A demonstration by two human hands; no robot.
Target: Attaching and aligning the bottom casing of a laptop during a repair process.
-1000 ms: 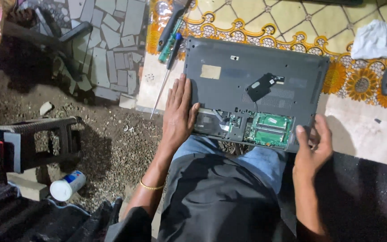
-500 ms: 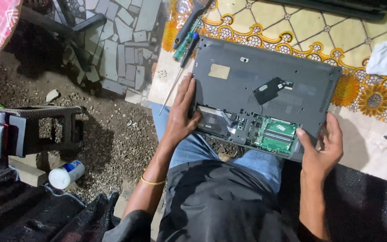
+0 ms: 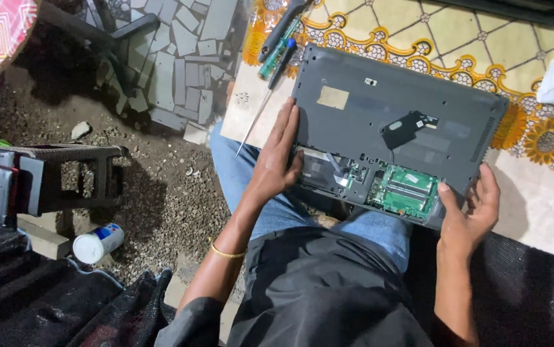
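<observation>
My left hand point(image 3: 277, 164) lies open and flat on the upturned grey laptop point(image 3: 392, 122) resting across my lap and the desk point(image 3: 534, 186), while my right hand point(image 3: 469, 209) grips its near corner.

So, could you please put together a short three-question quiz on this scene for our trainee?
1. True or false: the laptop lies with its underside up and a green circuit board exposed.
2. Which of the hands grips the laptop's near corner by the board: (a) left hand, (b) right hand?
3. What long tool lies just beyond the left hand's fingertips?

Key: 1 true. 2 b. 3 a screwdriver with a blue and green handle.
</observation>
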